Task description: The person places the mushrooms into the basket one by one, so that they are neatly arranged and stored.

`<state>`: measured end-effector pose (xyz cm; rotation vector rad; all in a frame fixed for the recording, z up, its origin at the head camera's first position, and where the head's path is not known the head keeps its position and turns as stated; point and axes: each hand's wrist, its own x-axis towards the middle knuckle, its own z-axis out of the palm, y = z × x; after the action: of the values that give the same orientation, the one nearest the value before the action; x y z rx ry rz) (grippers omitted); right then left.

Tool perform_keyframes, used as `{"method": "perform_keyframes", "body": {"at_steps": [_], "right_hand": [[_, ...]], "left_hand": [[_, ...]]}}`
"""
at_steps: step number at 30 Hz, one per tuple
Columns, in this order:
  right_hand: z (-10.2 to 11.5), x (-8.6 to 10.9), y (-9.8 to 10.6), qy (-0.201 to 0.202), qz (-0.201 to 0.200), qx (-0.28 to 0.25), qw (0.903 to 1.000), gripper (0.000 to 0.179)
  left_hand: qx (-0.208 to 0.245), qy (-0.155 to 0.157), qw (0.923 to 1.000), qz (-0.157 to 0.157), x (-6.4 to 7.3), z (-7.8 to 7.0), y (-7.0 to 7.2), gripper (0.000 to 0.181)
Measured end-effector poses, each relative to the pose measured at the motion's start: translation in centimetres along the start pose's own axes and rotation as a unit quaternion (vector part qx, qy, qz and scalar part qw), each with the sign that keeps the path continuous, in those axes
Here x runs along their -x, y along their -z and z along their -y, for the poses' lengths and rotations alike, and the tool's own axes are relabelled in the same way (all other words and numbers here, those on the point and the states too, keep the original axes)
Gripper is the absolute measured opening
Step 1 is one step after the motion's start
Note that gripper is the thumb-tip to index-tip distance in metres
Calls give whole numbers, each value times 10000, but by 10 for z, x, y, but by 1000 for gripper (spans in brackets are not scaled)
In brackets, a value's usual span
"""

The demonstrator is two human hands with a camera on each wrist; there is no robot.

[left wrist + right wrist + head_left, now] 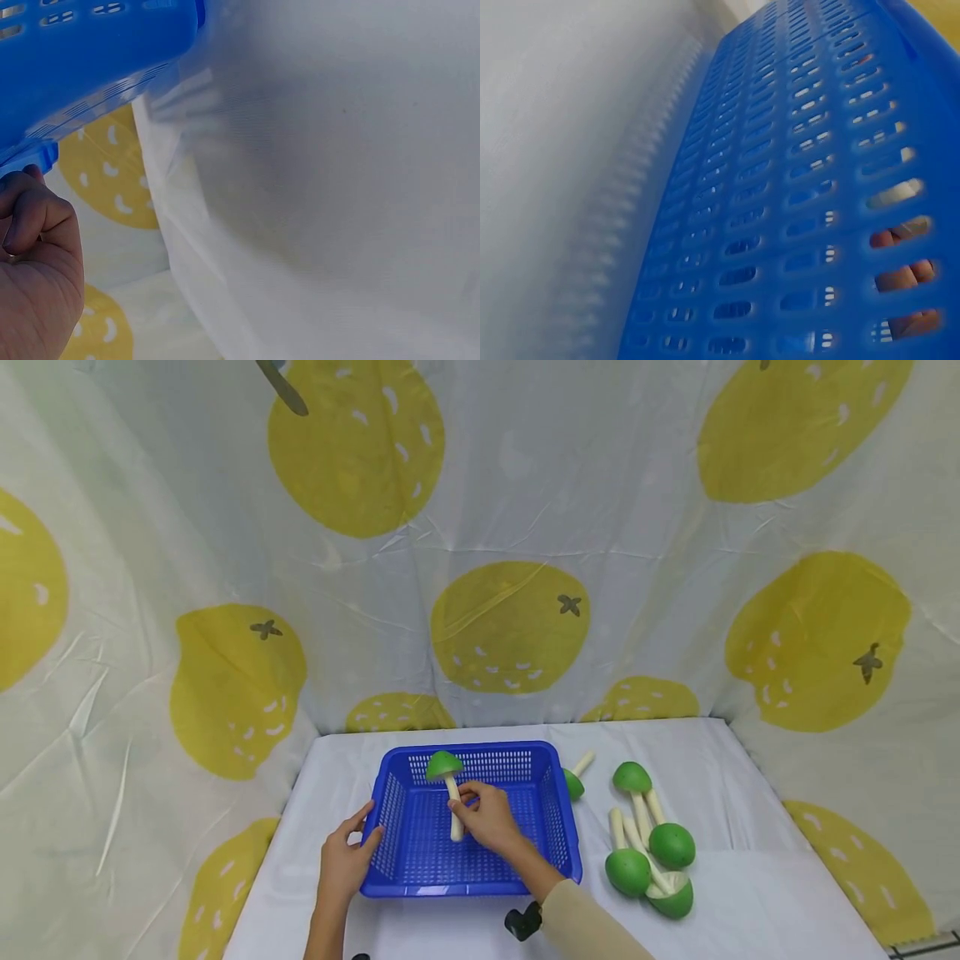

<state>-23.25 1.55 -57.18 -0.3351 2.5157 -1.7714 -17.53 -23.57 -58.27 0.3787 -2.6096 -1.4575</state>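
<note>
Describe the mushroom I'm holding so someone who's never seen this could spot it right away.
On the white table, find the blue basket. Over it, a right hand pinches a green-capped mushroom by its pale stem. It's the only one held; the other mushrooms in view lie outside the basket, to its right.

Item Count

Basket [450, 890], blue: quantity one. Mushrooms [452, 787], green-capped: quantity six, comprising one held over the basket, one just beside its right wall, and four grouped on the surface [757, 885] farther right. Caps [628, 872]: six. Stems [617, 828]: six. Dark items [522, 922] at the bottom of the head view: two, one cropped. Yellow fruit prints [512, 627]: ten, some partial.
</note>
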Motion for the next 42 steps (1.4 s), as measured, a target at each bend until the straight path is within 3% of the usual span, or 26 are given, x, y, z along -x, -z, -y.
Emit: {"method": "perform_keyframes", "body": {"at_steps": [11,26,35,42], "right_hand": [[1,-4,-8,-58,-139,-50,9999,25],[-5,-5,-25,-374,216,-29,9991,27],[-6,-3,-27,-657,328,-293,9969,28],[-8,-6,-31,-802,441,-320,9953,29]], "left_hand": [[33,-125,9999,8,0,-5,-6,49],[-133,-56,9998,-161,2,-2,-3,48],[-247,-62,9994,-234,3,4,-5,48],[-93,-117,9997,-193,2,1,-3,49]]}}
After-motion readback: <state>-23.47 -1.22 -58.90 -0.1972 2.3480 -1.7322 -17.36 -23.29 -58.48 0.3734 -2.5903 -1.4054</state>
